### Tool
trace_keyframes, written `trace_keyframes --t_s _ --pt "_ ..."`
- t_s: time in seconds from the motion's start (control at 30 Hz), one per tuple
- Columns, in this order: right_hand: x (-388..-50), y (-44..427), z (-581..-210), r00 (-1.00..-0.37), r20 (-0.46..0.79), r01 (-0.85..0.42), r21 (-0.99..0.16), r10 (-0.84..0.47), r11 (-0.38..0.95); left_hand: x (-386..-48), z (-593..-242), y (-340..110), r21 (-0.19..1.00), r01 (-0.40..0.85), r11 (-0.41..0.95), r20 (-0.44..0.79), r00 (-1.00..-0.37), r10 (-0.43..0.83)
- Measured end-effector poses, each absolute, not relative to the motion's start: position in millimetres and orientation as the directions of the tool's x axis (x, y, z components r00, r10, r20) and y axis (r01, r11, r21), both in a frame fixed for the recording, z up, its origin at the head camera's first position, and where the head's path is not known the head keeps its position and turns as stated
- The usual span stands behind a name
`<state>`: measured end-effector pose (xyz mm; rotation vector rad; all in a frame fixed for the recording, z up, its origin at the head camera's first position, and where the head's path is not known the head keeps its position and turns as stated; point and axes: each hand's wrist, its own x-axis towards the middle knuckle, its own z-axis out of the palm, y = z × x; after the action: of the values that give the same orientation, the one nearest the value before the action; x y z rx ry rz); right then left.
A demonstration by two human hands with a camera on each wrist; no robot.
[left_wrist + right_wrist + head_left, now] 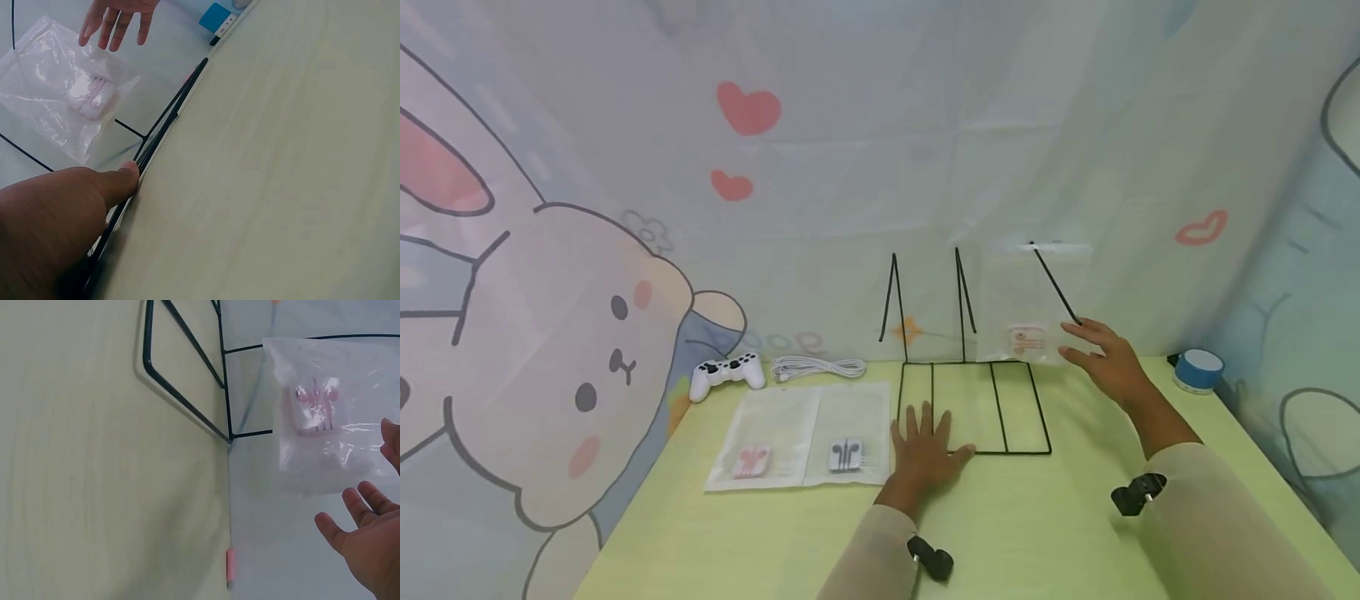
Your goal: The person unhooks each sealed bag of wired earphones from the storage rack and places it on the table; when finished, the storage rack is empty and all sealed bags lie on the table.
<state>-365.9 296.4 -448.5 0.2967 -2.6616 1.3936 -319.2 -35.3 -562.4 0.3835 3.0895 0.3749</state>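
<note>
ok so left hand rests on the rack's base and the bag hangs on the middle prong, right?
Not quite: the bag hangs on the rightmost prong, as the head view shows. The left hand does rest on the rack's base.

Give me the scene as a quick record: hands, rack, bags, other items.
Left hand: fingers spread, resting on the base of the black wire rack
Right hand: fingers extended, near the tip of the right hook; contact unclear
Hanging bag: on the right hook, pink earphones inside
Flat left bag: pink earphones
Flat right bag: dark earphones
Behind these: white controller, white cable
</note>
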Motion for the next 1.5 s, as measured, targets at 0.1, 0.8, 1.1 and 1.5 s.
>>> trace_keyframes --t_s 0.1,0.8,1.1,1.5 --pt "-370.2 291.0 -443.8 -0.973 0.208 -0.229 -0.799 -0.102 0.556 -319.6 -561.6 -35.9 0.241 0.242 0.94 0.023 -0.97 0.243" --pt "-403.5 273.0 -433.0 -0.985 0.166 -0.174 -0.92 -0.054 0.352 -321.6 -564.7 -35.8 0.258 0.244 0.935 0.025 -0.969 0.246" --pt "-395.0 268.1 -433.8 -0.987 0.162 -0.149 -0.925 0.007 0.35 -318.5 -562.3 -36.3 0.276 0.241 0.93 0.024 -0.969 0.244" --pt "-376.4 287.9 -426.2 -0.974 0.196 -0.144 -0.92 0.112 0.364 -321.7 -566.6 -35.5 0.263 0.238 0.935 0.022 -0.97 0.24"
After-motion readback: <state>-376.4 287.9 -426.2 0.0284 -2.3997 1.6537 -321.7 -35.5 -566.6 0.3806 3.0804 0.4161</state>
